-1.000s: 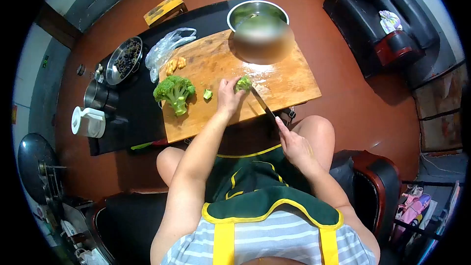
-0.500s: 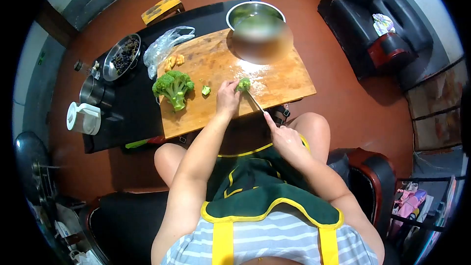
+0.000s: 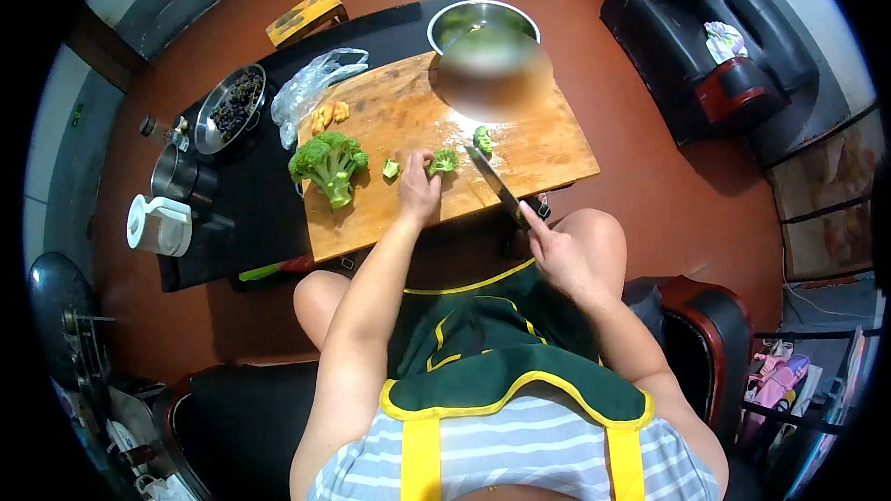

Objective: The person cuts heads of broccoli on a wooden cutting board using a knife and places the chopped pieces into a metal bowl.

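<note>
My right hand (image 3: 557, 255) is closed on the handle of a knife (image 3: 497, 184), its blade over the wooden cutting board (image 3: 548, 144). A small broccoli piece (image 3: 483, 139) lies just beyond the blade's tip. My left hand (image 3: 420, 190) has its fingertips against another broccoli floret (image 3: 444, 161), left of the knife. Near those fingers lies a pale green stem piece (image 3: 391, 169). The large broccoli head (image 3: 329, 167) rests on the board's left part, with yellowish pieces (image 3: 329, 116) behind it.
A steel bowl (image 3: 483, 11), partly blurred, stands at the board's far side. Leftward are a plastic bag (image 3: 311, 83), a bowl of dark fruit (image 3: 206, 125), a steel pot (image 3: 174, 174) and a clear pitcher (image 3: 160, 225) on the black table (image 3: 251, 223).
The floret between hand and knife is now two separate pieces, one on each side of the blade. My left hand has shifted left with one piece; my right hand and knife have moved slightly right.
</note>
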A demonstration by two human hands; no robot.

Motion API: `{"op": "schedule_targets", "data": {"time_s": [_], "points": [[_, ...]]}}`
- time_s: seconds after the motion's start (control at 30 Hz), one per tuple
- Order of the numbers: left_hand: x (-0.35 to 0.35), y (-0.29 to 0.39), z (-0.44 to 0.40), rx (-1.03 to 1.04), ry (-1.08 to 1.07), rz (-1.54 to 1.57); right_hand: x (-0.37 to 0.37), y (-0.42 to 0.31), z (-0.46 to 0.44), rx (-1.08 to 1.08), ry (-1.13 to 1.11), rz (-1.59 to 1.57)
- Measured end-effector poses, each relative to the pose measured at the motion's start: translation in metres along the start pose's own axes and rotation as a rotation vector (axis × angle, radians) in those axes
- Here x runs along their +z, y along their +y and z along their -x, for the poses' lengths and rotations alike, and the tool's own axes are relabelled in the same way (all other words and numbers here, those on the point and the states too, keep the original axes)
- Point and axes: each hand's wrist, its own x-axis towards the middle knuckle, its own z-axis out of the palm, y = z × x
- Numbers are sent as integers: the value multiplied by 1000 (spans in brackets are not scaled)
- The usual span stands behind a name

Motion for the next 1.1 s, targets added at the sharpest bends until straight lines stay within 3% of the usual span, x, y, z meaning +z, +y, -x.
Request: {"op": "schedule_targets", "data": {"time_s": [0.13, 0.27, 0.8, 0.9, 1.03, 1.1], "points": [[-16, 30, 9, -23, -40, -52, 9, -9, 19, -129, 60, 181], [0, 20, 9, 37, 151, 14, 17, -14, 24, -144, 62, 232], [5, 20, 17, -1, 53, -20, 34, -26, 15, -95, -42, 396], [5, 18, 20, 28, 48, -22, 30, -28, 6, -115, -56, 367], [0, 19, 19, -46, 26, -4, 3, -27, -17, 66, -209, 164], [-4, 23, 19, -14, 35, 15, 8, 0, -26, -137, -45, -154]]}}
